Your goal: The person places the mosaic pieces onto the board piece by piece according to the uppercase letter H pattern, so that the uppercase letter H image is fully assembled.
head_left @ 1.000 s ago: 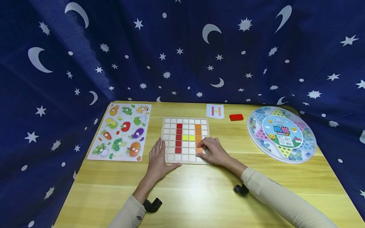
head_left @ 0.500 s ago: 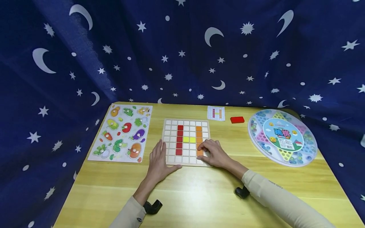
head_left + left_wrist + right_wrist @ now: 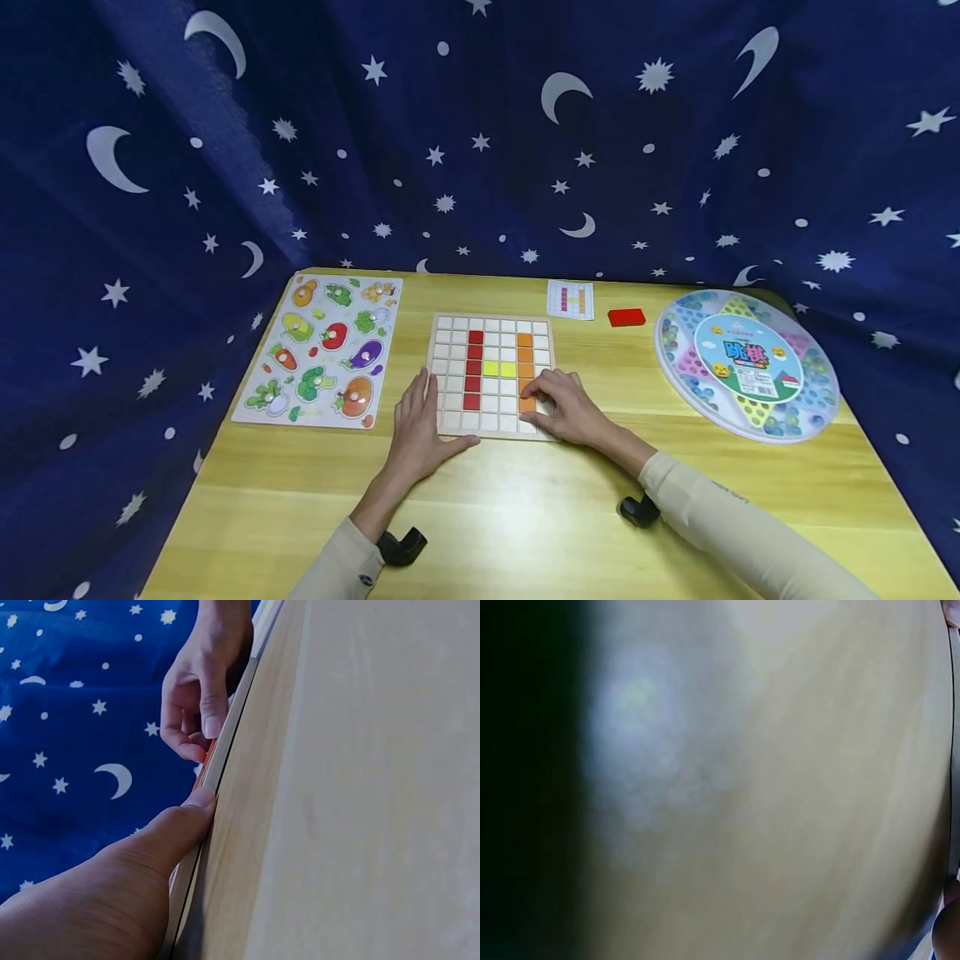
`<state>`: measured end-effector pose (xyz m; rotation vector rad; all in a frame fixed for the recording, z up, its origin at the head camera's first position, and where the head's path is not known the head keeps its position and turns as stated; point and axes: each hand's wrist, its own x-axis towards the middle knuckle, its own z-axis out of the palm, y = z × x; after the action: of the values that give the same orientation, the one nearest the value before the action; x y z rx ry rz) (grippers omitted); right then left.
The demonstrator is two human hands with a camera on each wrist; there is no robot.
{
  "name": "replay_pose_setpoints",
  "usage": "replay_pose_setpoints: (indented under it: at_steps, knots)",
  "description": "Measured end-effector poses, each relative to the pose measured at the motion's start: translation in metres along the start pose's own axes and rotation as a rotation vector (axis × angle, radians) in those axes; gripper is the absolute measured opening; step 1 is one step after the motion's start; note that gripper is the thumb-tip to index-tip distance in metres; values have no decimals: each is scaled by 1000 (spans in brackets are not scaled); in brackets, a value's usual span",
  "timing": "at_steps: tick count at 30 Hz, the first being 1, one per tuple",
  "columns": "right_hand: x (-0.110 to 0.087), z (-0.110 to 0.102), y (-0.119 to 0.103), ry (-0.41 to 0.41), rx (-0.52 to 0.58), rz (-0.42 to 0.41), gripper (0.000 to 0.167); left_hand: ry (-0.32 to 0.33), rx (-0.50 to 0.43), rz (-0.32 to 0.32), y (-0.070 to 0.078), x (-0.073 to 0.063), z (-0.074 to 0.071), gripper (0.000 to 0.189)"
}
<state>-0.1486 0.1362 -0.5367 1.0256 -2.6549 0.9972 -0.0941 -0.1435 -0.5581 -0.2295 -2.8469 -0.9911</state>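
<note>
A square wooden grid board (image 3: 450, 421) lies mid-table, its cells mostly pale. It carries a red column of tiles (image 3: 473, 369), two yellow tiles (image 3: 500, 368) and an orange column of tiles (image 3: 525, 355). Along the board's left edge rests my left hand (image 3: 417, 425), fingers straight, with its thumb against the near edge. My right hand (image 3: 567, 407) is over the board's lower right, thumb and curled fingertips around the lowest orange tile (image 3: 527, 405). In the left wrist view, the right hand (image 3: 196, 694) touches orange at the board's edge. The right wrist view is mostly blurred tabletop.
A vegetable peg puzzle (image 3: 318, 350) lies left of the board. Behind, to the right, are a small pattern card (image 3: 570, 299) and a red block (image 3: 626, 317). A round Chinese checkers set (image 3: 750, 367) lies at the right. Starry blue cloth (image 3: 480, 183) hangs behind the table.
The head view has shifted slightly, so everything sits a little lower in it. Both hands keep their places on the board.
</note>
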Motion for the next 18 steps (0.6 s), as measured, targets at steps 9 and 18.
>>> replay_pose_setpoints:
  at_steps: [9, 18]
  knots:
    - [0, -2, -1, -29, 6, 28, 29, -4, -9, -9, 2, 0, 0, 128]
    - [0, -3, -1, -30, 19, 23, 30, -6, -1, -12, 2, 0, -1, 127]
